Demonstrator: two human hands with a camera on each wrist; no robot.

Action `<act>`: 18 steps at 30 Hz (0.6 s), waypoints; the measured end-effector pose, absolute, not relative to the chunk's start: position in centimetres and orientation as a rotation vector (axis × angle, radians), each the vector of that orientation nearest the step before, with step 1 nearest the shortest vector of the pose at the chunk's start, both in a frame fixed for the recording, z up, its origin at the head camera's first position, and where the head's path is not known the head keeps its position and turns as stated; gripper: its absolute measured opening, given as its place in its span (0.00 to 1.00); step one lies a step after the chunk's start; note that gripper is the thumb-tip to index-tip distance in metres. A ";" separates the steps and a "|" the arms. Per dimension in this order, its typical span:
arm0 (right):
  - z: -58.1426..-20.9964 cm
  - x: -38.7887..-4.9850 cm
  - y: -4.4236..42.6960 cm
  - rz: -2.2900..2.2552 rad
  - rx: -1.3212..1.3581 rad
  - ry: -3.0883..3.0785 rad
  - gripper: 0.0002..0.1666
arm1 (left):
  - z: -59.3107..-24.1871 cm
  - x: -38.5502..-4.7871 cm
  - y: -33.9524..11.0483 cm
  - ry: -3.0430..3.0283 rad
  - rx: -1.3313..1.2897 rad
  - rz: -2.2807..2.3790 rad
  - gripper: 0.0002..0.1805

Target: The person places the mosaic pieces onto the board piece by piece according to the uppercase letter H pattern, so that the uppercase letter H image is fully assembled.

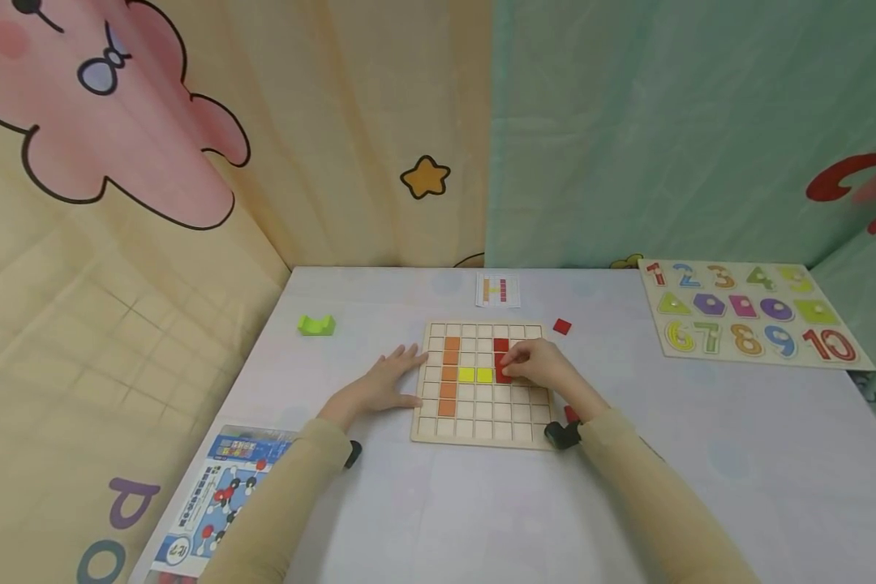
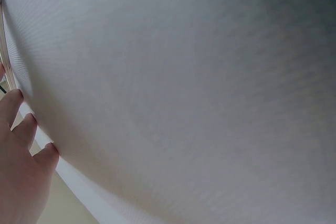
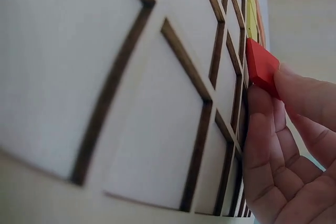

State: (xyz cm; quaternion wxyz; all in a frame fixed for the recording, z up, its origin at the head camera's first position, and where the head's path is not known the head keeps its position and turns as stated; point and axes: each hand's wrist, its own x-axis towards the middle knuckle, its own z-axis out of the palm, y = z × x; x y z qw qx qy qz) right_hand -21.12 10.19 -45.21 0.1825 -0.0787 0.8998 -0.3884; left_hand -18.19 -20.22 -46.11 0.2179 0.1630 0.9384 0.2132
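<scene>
A wooden grid board [image 1: 473, 433] lies on the table before me. Several orange tiles [image 1: 448, 389] form a column on its left side, and two yellow tiles [image 1: 467, 375] lead from it toward red tiles [image 1: 501, 345] on the right. My right hand [image 1: 547, 367] pinches a red tile [image 3: 262, 69] between thumb and fingers, low over the grid beside the yellow. The fingers partly cover the red column in the head view. With fingers spread, my left hand [image 1: 380, 386] touches the board's left edge; the left wrist view catches only part of that hand [image 2: 26, 166].
One loose red tile [image 1: 562, 326] lies right of the board; another red piece [image 1: 571, 414] is partly hidden by my right wrist. Behind the board is a pattern card [image 1: 498, 290]. A green block [image 1: 316, 325], boxed set [image 1: 219, 495] and number puzzle [image 1: 759, 316] lie farther out.
</scene>
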 end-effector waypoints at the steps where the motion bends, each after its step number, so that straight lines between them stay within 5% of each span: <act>1: -45.3 -21.1 10.2 -1.091 -0.222 2.541 0.06 | -46.1 -18.2 -20.2 2.599 0.450 0.593 0.49; 18: -45.7 -20.9 9.7 -1.032 -0.291 2.618 0.03 | -46.2 -18.3 -20.1 2.592 0.406 0.566 0.50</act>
